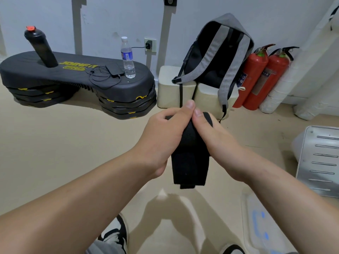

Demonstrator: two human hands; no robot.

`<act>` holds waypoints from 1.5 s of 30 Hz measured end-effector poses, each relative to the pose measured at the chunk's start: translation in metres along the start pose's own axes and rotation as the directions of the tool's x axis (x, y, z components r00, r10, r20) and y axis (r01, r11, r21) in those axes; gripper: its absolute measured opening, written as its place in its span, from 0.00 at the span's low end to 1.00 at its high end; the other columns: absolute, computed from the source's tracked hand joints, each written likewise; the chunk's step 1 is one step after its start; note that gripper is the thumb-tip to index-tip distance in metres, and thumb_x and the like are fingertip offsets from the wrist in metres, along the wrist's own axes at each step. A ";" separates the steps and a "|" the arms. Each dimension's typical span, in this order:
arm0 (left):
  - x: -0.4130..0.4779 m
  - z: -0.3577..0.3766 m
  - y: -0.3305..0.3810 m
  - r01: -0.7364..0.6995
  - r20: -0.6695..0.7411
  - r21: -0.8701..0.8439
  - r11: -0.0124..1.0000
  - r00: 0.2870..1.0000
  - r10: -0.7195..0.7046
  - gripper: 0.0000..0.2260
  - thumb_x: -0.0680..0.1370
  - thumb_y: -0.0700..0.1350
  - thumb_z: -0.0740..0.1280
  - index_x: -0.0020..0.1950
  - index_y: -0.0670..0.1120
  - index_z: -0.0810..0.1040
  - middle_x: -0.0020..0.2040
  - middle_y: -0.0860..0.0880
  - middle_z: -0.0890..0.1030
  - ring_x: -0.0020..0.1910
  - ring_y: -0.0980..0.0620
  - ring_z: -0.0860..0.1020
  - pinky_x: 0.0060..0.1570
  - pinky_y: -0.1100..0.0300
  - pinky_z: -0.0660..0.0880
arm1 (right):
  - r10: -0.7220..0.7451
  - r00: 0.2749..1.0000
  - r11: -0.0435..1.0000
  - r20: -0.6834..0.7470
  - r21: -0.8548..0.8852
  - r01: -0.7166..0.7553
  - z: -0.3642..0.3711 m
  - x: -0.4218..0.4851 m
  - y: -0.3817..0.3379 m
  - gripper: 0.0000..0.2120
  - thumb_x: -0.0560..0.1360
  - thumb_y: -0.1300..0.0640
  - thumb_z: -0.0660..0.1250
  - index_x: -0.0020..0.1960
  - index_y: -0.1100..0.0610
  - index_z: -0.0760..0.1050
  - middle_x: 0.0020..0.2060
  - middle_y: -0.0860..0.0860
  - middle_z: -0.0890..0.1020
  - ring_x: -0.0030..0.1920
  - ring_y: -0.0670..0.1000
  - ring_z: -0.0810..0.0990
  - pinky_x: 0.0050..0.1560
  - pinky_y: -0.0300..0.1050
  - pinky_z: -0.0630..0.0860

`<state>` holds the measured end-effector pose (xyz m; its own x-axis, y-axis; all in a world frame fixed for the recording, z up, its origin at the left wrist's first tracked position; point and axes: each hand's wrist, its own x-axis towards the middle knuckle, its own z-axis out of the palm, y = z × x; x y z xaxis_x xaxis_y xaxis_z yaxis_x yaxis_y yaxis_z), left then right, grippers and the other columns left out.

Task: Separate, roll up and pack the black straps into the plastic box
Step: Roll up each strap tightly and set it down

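Even, fairly bright indoor light from overhead — soft shadows of the arms fall on the beige floor [55,153]. Wide-angle bending curves the wall [110,19] edges; the lower corners blur slightly — no strong glare.

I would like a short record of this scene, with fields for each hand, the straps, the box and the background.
left hand: grips the top of the black straps
right hand: holds the same top beside it
black straps: bunched, hanging between the hands, not rolled
plastic box: floor, lower right, clear, blurred
background: grey backpack, two red fire extinguishers, water bottle on black platform
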<state>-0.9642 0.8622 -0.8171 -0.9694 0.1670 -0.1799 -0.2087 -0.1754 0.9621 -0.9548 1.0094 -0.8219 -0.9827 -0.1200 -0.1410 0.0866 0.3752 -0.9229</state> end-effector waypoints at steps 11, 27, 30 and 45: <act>0.003 -0.002 0.015 -0.237 -0.108 0.288 0.928 0.955 0.277 0.19 0.83 0.56 0.69 0.46 0.40 0.84 0.45 0.34 0.83 0.38 0.48 0.79 0.41 0.47 0.80 | -0.079 0.977 0.894 0.197 0.447 -0.018 -0.009 -0.005 0.003 0.15 0.81 0.52 0.69 0.67 0.51 0.78 0.63 0.55 0.85 0.64 0.57 0.84 0.58 0.48 0.83; 0.013 -0.021 0.014 0.077 0.248 0.352 0.933 0.953 -0.172 0.28 0.85 0.67 0.52 0.65 0.50 0.83 0.58 0.39 0.86 0.46 0.48 0.83 0.50 0.47 0.84 | -0.121 0.991 0.957 0.050 0.272 0.103 -0.013 0.000 0.013 0.20 0.82 0.68 0.68 0.68 0.52 0.70 0.54 0.53 0.85 0.56 0.51 0.85 0.58 0.52 0.85; 0.013 -0.021 0.014 -0.003 0.208 0.297 0.955 0.976 -0.061 0.20 0.85 0.61 0.59 0.65 0.48 0.80 0.50 0.49 0.87 0.43 0.55 0.84 0.42 0.57 0.80 | -0.014 0.999 0.918 0.047 0.396 -0.006 -0.013 0.000 0.014 0.21 0.81 0.64 0.70 0.71 0.53 0.71 0.55 0.50 0.88 0.57 0.52 0.87 0.57 0.52 0.85; 0.011 -0.023 -0.002 -0.497 0.270 0.502 0.708 0.867 0.418 0.24 0.73 0.40 0.80 0.64 0.56 0.77 0.56 0.61 0.80 0.57 0.59 0.78 0.49 0.71 0.73 | 0.048 0.968 0.680 0.245 0.702 -0.211 -0.012 -0.004 0.001 0.24 0.81 0.46 0.64 0.71 0.60 0.78 0.63 0.63 0.84 0.63 0.61 0.85 0.60 0.55 0.84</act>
<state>-0.9773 0.8415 -0.8255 -0.8933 0.3334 0.3014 0.3990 0.2796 0.8733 -0.9529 1.0214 -0.8176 -0.9076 -0.3232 -0.2680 0.3809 -0.3652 -0.8494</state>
